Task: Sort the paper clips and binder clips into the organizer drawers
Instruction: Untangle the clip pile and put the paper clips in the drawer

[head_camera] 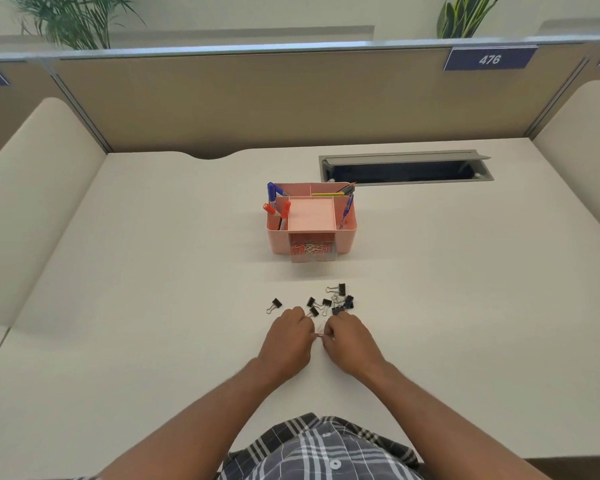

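A pink desk organizer [347,237] stands mid-table, with pens in its side slots. Its clear front drawer [313,251] is pulled out and holds orange and silver paper clips. Several black binder clips [340,299] lie scattered on the table in front of it, one [275,304] apart at the left. My left hand [286,341] and my right hand [349,341] rest side by side just below the binder clips. Their fingertips meet on a few thin paper clips [321,332], one of them pinkish. The fingers hide most of those clips.
A grey cable hatch [406,167] is open in the table at the back right. A beige partition [291,98] closes the far edge, with curved side panels left and right. Plants stand behind it.
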